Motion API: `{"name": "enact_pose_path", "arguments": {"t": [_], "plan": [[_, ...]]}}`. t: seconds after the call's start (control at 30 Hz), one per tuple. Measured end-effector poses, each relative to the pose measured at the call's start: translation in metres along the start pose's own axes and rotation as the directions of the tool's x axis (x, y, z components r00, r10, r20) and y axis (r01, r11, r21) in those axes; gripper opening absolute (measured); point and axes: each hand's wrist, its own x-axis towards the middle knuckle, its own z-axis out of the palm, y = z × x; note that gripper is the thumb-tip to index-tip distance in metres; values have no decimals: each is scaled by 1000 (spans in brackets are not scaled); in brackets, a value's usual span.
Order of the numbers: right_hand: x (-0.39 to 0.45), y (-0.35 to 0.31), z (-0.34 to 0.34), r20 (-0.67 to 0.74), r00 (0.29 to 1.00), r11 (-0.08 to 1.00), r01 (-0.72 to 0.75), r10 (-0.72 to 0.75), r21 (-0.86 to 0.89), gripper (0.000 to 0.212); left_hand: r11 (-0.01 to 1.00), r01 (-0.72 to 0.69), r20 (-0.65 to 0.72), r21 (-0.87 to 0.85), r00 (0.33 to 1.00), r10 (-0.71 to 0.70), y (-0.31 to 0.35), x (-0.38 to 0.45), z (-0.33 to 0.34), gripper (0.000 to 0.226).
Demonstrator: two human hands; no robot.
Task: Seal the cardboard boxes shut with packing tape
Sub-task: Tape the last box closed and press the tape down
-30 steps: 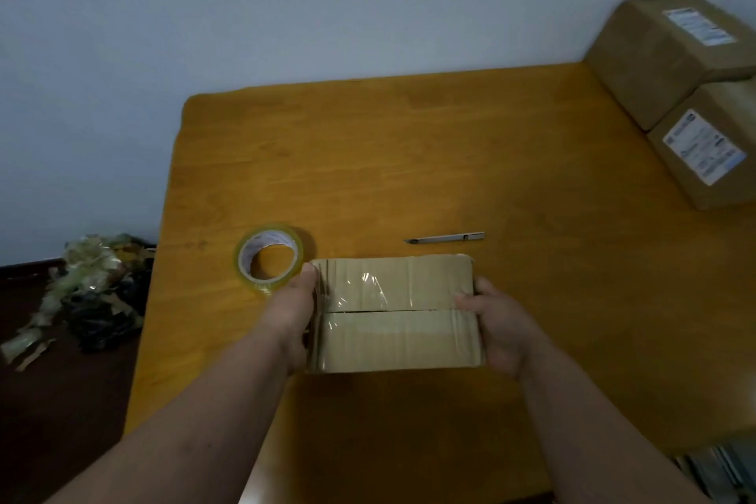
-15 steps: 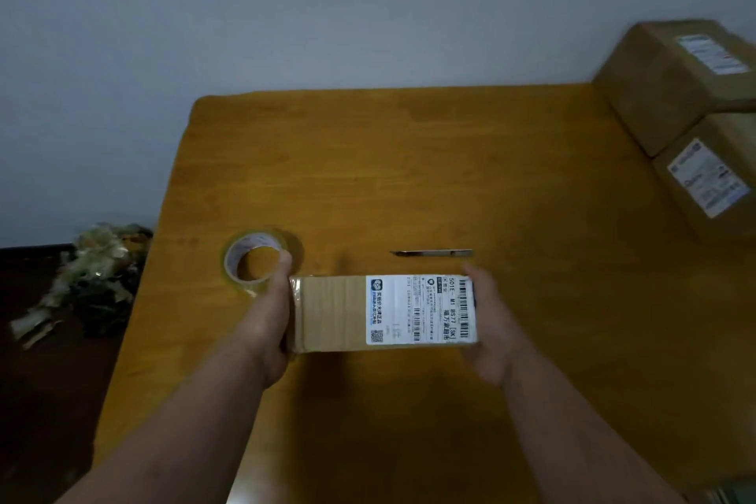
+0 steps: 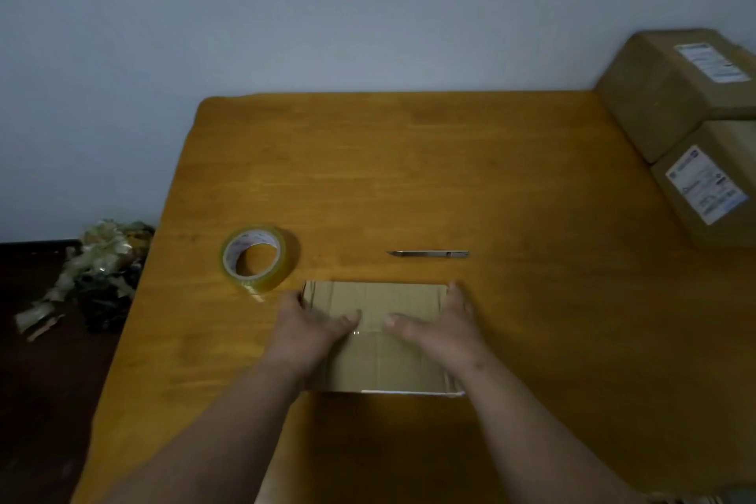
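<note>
Head | box flat, long axis left-right | left hand, right hand spread flat on top

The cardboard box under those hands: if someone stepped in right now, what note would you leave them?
Left hand and right hand rest flat on the cardboard box, holding nothing. It lies at the near middle of the table.
Tape roll sits just left of it, the cutter just behind.
Two labelled boxes are stacked far right.
Done: no fresh strip visible on this face.
Left: pick up the roll, tape the face, cut.
</note>
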Motion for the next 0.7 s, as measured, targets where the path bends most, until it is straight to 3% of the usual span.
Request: {"name": "enact_pose_path", "arguments": {"t": [0.1,0.2,0.33,0.4,0.47,0.53,0.63,0.7], "plan": [[2,2,12,-70,997,997,25,-30,-71,138,991,-26,-57,132,998,34,-4,2,8,85],[7,6,11,-26,997,997,73,-74,-32,131,992,-24,-18,122,999,27,-8,10,4,83],[9,13,-9,107,989,995,104,-102,-10,101,998,-37,92,53,995,32,-19,15,-13,62],[9,20,-23,214,971,988,82,-109,131,77,999,-15,173,-36,985,21,-27,15,-22,51],[9,28,-30,281,954,949,11,-104,316,65,993,27,229,-115,973,1,-33,12,-24,46],[6,28,-20,239,965,944,19,-102,328,57,990,28,247,-135,969,6,-34,11,-19,47],[3,17,0,107,989,982,82,-101,171,55,994,41,188,-97,982,-22,-29,13,-11,50],[4,15,0,101,990,988,88,-100,125,54,993,75,179,-94,982,-57,-27,16,-11,45]]}}
